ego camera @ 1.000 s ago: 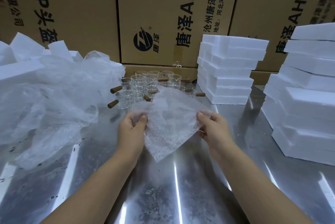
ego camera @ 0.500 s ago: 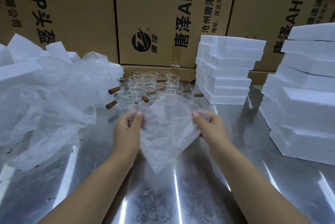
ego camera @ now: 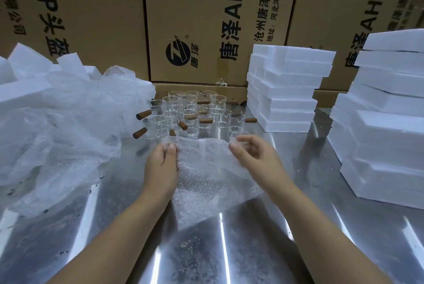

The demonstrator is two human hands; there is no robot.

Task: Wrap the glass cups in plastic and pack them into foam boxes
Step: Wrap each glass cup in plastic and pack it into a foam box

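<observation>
A bubble-wrap sheet (ego camera: 206, 175) is held over the steel tabletop (ego camera: 263, 249), its left corner gripped by the curled fingers of the left hand (ego camera: 160, 166). The right hand (ego camera: 254, 157) is loosely curled at the other corner, with its hold on the sheet unclear. Glass cups (ego camera: 190, 111) are clustered just behind, and foam boxes (ego camera: 286, 90) are stacked at right.

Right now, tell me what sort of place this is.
Likely a warehouse packing station: large printed cardboard cartons behind, stacks of white foam boxes on a steel table, and a batch of glass cups waiting beside bubble wrap.
</observation>
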